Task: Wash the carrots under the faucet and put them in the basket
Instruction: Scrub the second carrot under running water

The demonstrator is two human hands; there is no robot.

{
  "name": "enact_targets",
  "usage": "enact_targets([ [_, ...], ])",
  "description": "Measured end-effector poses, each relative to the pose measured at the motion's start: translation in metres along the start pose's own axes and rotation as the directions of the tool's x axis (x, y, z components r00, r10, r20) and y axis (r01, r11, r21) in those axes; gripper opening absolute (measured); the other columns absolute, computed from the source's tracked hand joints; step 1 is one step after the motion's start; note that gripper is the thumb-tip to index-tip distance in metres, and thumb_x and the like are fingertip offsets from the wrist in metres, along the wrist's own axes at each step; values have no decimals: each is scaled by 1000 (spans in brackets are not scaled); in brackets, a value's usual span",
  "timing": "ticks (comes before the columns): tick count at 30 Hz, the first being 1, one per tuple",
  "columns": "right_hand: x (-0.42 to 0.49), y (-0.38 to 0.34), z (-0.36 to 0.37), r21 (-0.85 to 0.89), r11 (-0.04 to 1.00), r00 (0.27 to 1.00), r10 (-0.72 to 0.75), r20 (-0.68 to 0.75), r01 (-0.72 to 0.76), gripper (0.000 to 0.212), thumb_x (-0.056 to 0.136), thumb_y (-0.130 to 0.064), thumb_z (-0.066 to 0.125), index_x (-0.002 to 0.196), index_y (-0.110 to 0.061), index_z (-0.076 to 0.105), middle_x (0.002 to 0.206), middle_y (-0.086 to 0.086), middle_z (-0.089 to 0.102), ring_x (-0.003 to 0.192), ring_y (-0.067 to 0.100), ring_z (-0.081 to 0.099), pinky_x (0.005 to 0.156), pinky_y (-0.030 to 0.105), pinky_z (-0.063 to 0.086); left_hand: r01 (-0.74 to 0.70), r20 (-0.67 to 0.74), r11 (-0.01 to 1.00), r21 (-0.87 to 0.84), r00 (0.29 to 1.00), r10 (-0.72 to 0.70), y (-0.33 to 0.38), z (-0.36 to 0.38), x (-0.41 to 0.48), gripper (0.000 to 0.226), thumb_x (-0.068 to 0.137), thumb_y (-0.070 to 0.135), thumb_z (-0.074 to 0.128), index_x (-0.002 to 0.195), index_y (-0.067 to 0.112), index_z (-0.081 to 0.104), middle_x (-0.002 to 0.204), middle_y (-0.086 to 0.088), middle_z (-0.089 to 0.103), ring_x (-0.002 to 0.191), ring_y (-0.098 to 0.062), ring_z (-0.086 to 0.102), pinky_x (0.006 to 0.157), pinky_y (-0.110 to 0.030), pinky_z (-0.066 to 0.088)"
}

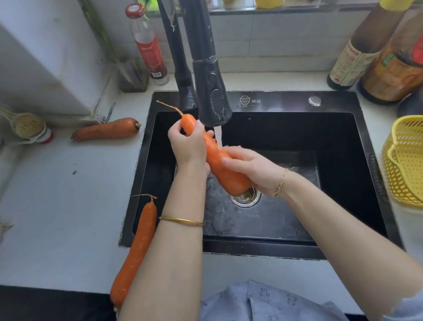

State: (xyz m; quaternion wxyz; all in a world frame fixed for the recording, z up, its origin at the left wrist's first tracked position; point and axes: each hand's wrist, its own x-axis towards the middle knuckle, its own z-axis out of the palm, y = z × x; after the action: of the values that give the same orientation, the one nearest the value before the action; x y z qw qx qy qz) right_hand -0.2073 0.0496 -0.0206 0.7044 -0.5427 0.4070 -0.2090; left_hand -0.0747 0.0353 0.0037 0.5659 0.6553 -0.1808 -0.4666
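My left hand [190, 146] grips the carrot [232, 181] near its thin tip. My right hand [253, 168] wraps round it lower down. Both arms reach forward. The faucet [211, 96] pours just above my grip.

The held carrot [213, 151] is bright orange, the long carrot [138, 246] and the short carrot [106, 129] a duller orange — sink [292, 132] and faucet [210, 88] matte black. The basket [420, 167] is yellow, patterned with rows of holes. White worktop [56, 212]; grey-blue shirt [244, 308] with small printed figures.
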Motion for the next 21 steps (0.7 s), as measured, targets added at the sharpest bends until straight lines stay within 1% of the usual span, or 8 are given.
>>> enact_targets([
  [2, 7, -1, 5, -61, 998, 981, -19, -195, 7, 25, 101, -30, 46, 91, -12, 60, 87, 7, 66, 77, 21, 63, 82, 44, 52, 30, 40, 1000, -5, 999, -29, -1, 3, 0, 42, 81, 6, 61, 123, 1, 53, 111, -20, 61, 95, -28, 67, 82, -40, 59],
  [3, 10, 0, 4, -94, 995, 970, -7, -244, -17, 31, 102, -34, 43, 87, -13, 61, 83, 9, 68, 74, 24, 64, 82, 48, 54, 44, 62, 999, -8, 997, -44, 0, 4, -1, 39, 82, 1, 57, 121, -1, 53, 108, -21, 60, 96, -30, 63, 86, -43, 57],
  [6, 7, 2, -2, 84, 995, 992, 63, -109, -53, 28, 97, -35, 50, 103, -11, 62, 95, 14, 69, 77, 25, 67, 70, 40, 58, 70, 39, 998, -2, 997, -70, 3, 2, 1, 37, 87, -9, 52, 123, -6, 50, 103, -17, 56, 89, -24, 58, 80, -37, 52],
  [9, 0, 4, -10, 241, 970, 998, 32, 50, -44, 50, 77, -17, 55, 127, -14, 56, 106, 5, 63, 90, 21, 64, 67, 34, 56, 97, -73, 994, -46, 992, -100, 8, 1, 7, 51, 90, -5, 56, 139, 2, 43, 125, -18, 56, 105, -28, 62, 97, -44, 51],
  [12, 4, 5, -6, 209, 977, 999, 48, -13, -44, 56, 69, -14, 50, 124, -21, 61, 106, 5, 60, 86, 21, 62, 60, 37, 55, 69, -142, 995, -69, 987, -79, 13, 4, 7, 55, 91, -3, 57, 141, 9, 39, 135, -15, 51, 121, -31, 55, 105, -45, 45],
  [15, 11, 1, 5, 220, 975, 988, 57, -144, -24, 38, 74, -17, 50, 107, -26, 67, 90, 4, 67, 73, 21, 64, 55, 35, 53, 6, -156, 999, -52, 988, -14, 14, 8, 6, 56, 92, -1, 57, 142, 12, 35, 134, -10, 49, 119, -25, 52, 102, -36, 44],
  [17, 15, 0, 7, 225, 974, 979, 73, -191, -29, 37, 74, -19, 51, 106, -24, 68, 80, 2, 69, 69, 21, 64, 54, 34, 53, -19, -165, 999, -49, 986, 10, 16, 8, 7, 56, 92, 0, 57, 142, 12, 35, 135, -8, 48, 116, -22, 52, 98, -32, 43],
  [21, 14, 3, 3, 285, 958, 993, 72, -98, -41, 51, 67, -17, 48, 115, -19, 66, 91, 8, 67, 76, 22, 64, 58, 35, 52, -11, -162, 998, -56, 987, 2, 19, 8, 8, 55, 92, -1, 57, 142, 13, 36, 135, -8, 48, 113, -20, 50, 94, -30, 41],
])
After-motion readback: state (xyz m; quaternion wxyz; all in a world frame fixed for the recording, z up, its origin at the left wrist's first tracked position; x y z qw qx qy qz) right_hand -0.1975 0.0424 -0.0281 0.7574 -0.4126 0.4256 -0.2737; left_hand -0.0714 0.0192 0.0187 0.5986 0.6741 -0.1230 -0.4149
